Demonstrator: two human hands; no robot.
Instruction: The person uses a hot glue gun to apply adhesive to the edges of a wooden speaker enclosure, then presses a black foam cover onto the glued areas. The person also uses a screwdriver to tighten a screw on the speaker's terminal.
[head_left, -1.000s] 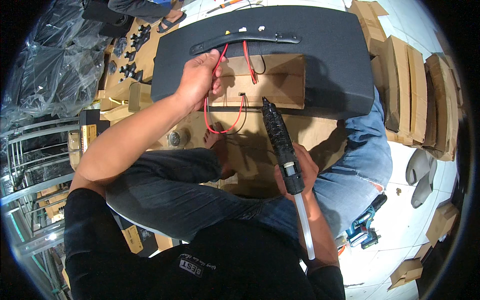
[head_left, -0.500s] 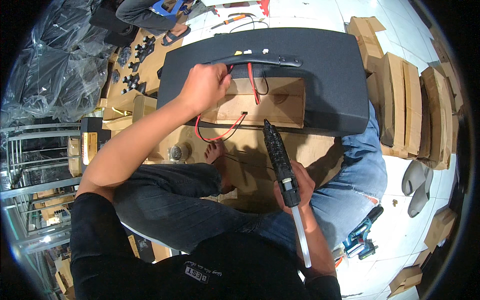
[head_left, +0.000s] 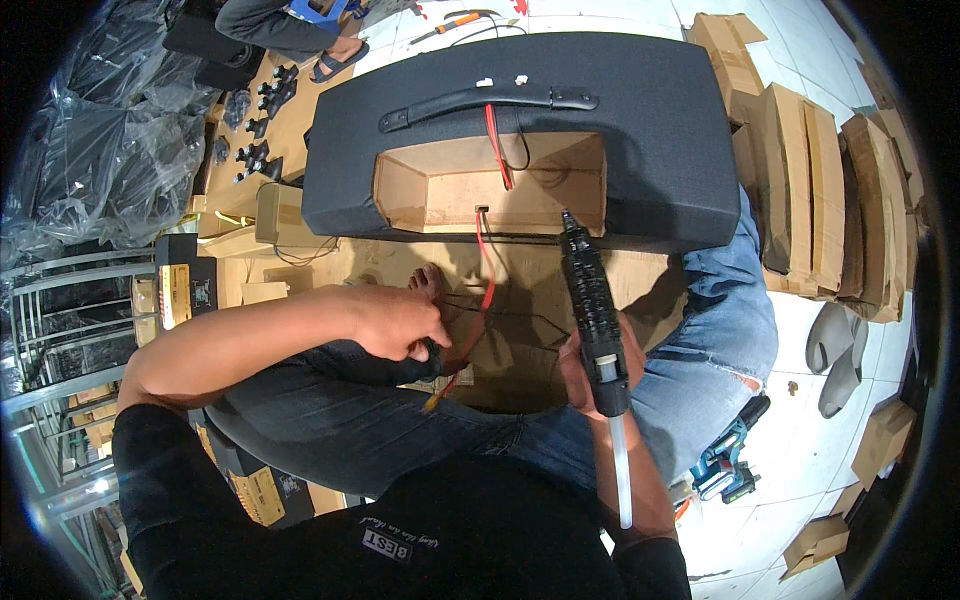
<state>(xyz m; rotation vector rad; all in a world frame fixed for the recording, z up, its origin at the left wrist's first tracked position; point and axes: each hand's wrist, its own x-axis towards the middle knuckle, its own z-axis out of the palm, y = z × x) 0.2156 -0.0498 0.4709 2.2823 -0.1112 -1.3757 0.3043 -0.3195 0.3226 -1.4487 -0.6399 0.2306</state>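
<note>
My right hand [head_left: 606, 365] is wrapped round a black glue gun [head_left: 590, 290], its nozzle up toward the box opening and a pale glue stick [head_left: 621, 470] jutting from its rear. My left hand [head_left: 398, 320] is closed above my left leg, with a small dark bit by its fingertips that I cannot make out. Just right of it hangs a red and black wire [head_left: 487, 290], coming out of a small hole in the recess. The black fabric-covered speaker box [head_left: 660, 140] carries a strap handle [head_left: 490, 97] and a bare wooden recess [head_left: 450, 205]. A second red wire [head_left: 493, 140] dangles into that recess.
Cardboard boxes [head_left: 790, 190] stand at the right, near grey slippers [head_left: 838, 355]. A blue cordless tool [head_left: 725, 465] lies by my right leg. Small black parts [head_left: 262, 160] sit at the far left. Another person's foot [head_left: 340, 58] is beyond them.
My left hand has come down from the handle toward my lap. The red wire, looped left before, now hangs straight toward me. The glue gun has shifted slightly right.
</note>
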